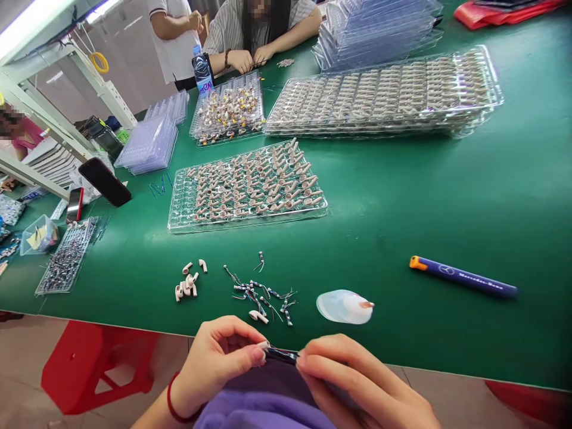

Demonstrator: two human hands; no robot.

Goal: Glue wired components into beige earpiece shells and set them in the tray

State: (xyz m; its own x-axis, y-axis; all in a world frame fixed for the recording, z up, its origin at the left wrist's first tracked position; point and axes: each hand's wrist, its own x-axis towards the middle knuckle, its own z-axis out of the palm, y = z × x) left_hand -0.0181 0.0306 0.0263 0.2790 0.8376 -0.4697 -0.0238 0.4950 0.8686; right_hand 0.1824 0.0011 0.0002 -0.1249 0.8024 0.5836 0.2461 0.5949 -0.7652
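Note:
At the table's near edge my left hand [232, 351] is closed, pinching a small whitish earbud shell [263, 344] between thumb and forefinger. My right hand [353, 375] is closed around a slim black tool [282, 356] that looks like tweezers, its tip reaching the shell. Thin wires show beside the tool; their ends are hidden by my fingers. Just beyond my hands lie several small wired electronic parts [257, 292] and a loose beige earbud shell [258, 316]. More beige shells [187, 285] are heaped to the left.
A clear tray of shells [248, 187] sits mid-table. Behind it are stacked filled trays [384, 95] and a tray of mixed parts [230, 113]. A blue pen-like tool [465, 277] and a translucent pad [344, 307] lie right. A phone [105, 182] leans left; a co-worker [259, 36] sits opposite.

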